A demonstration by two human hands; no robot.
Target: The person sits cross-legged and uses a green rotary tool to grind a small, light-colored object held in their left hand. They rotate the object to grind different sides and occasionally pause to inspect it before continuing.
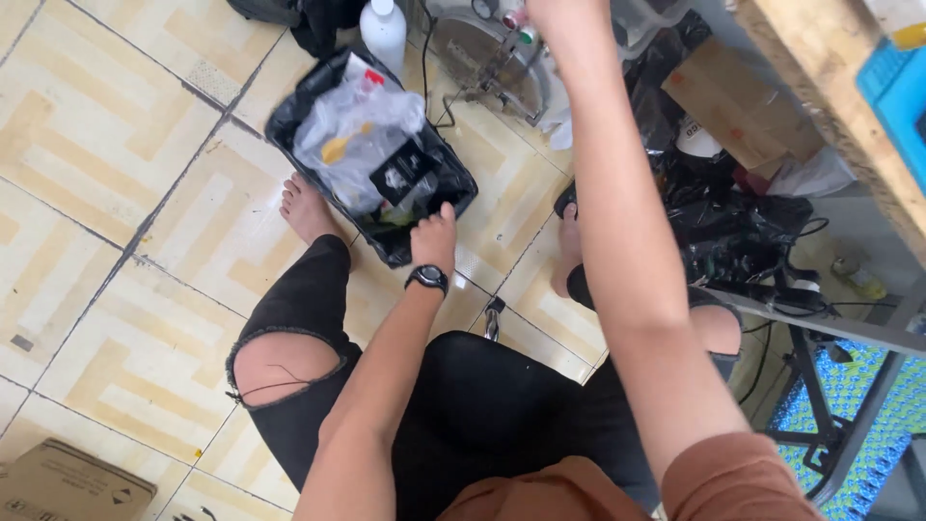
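Nearest the camera were the person's rust-brown sleeves [733,478] and black ripped trousers [299,347], seated above a cream patterned tile floor [106,174]. The left hand [436,232], with a black wristwatch [427,279] on its wrist, reached down to the near rim of a black bin [289,116] lined with a black bag; its fingers were curled over the rim, touching it, though whether they pinched anything could not be told. Inside the bin, just beyond that hand, lay crumpled clear plastic [352,135] and a small black packet [403,172]. A bare foot [307,210] stood just left of the hand, beside the bin. The right arm stretched up and away, and the right hand [545,10] was cut off at the frame's top edge, so its grip could not be told. Near it sat a round metal machine [487,53] and a white bottle [383,34]. Right of that arm lay black bags [733,227] and brown cardboard [733,106].
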